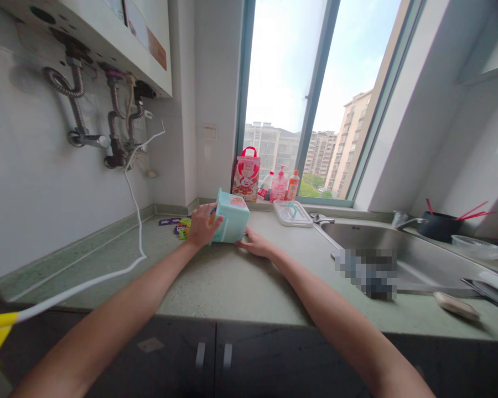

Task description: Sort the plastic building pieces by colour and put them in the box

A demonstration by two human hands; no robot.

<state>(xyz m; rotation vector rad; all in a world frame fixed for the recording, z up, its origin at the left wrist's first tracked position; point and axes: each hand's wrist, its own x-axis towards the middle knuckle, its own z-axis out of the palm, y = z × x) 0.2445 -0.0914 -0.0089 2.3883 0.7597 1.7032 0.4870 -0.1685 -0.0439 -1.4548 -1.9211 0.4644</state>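
A light teal plastic storage box [233, 219] lies tipped over on the counter, its mouth facing left and its base facing right. My left hand [203, 225] grips it by the rim at the mouth, thumb on the near side; some of its fingers are hidden. Against the lower right of the base, my right hand [255, 242] holds the box with bent fingers. Small purple and yellow-green packets [181, 226] lie on the counter to the left of the mouth, partly behind my left hand. What is inside the box is hidden.
A clear lid with a teal handle [292, 213] lies beside the sink [402, 254]. Bottles [279, 185] and a red-handled bag [246, 177] stand by the window. A white cable [139, 221] crosses the counter at left. Right of the sink sits a black pot [439, 225].
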